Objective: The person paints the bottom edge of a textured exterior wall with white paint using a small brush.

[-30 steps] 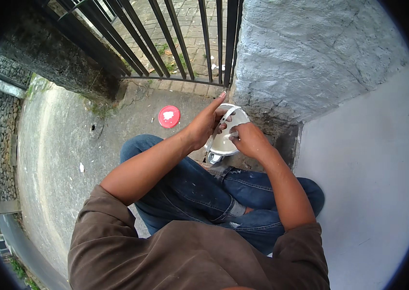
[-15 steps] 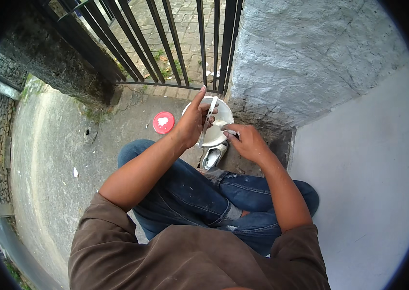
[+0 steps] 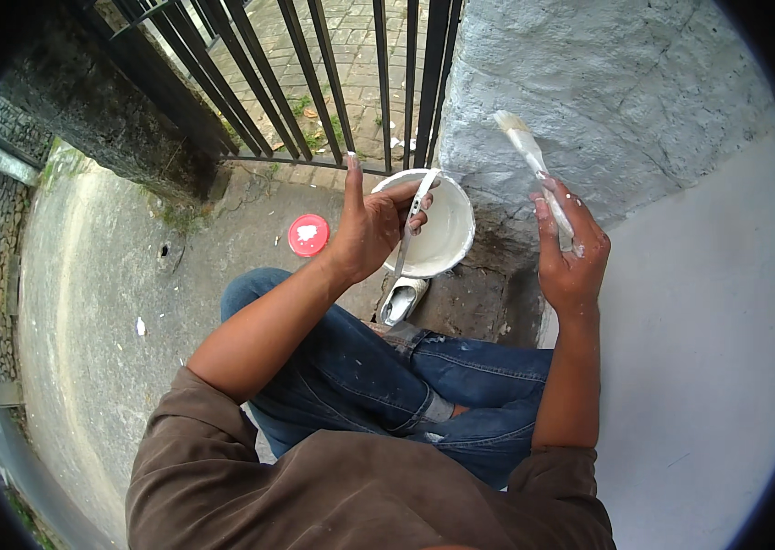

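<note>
My left hand (image 3: 376, 225) has its fingers hooked round the flat pale handle (image 3: 411, 223) of a white bucket (image 3: 447, 261), thumb pointing up. The bucket holds whitish paint and its rim is smeared with it. Well to the right, my right hand (image 3: 575, 252) grips a paintbrush (image 3: 525, 147) by its handle. White paint coats the brush, and its bristles point up and away in front of the rough wall (image 3: 571, 101). Flecks of white are on my right fingers. A paint-stained shoe (image 3: 401, 301) shows just below the bucket.
A red lid (image 3: 308, 236) with a white patch lies on the concrete left of the bucket. Dark gate bars (image 3: 305, 73) stand ahead, beside a mossy post (image 3: 103, 110). A smooth pale surface (image 3: 681, 367) lies close on my right.
My right hand has moved from above the bucket up and to the right, bringing the paintbrush into plain view. The bucket and my left hand have shifted slightly to the right.
</note>
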{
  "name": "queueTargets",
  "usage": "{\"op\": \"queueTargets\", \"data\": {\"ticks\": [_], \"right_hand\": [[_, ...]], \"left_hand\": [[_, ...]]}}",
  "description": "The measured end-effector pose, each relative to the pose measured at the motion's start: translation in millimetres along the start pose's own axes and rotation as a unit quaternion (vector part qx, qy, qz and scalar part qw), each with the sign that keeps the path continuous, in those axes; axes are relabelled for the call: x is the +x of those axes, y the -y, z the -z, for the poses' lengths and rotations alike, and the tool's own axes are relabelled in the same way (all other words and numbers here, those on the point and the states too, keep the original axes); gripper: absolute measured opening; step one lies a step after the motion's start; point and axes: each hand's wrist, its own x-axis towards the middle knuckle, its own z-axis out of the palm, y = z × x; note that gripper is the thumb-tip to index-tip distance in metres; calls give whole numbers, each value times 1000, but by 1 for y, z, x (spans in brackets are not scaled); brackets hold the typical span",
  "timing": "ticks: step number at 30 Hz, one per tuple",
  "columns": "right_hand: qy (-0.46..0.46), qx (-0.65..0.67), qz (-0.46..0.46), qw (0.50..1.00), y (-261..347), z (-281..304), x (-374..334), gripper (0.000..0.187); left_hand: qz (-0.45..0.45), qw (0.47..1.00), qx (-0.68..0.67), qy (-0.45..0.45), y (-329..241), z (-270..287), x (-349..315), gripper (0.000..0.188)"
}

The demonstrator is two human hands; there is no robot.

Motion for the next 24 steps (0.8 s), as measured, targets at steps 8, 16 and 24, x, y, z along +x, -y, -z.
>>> {"op": "queueTargets", "data": {"ticks": [8, 16, 24], "right_hand": [[-19, -90, 41, 995, -11, -23, 13, 31], [1, -52, 29, 998, -7, -14, 1, 30], [42, -61, -25, 997, -21, -29, 1, 29]], "left_hand": [[0, 1000, -3, 24, 2, -4, 3, 134], [39, 999, 6, 18, 6, -2, -2, 137], [68, 998, 3, -5, 18, 0, 3, 135]]}}
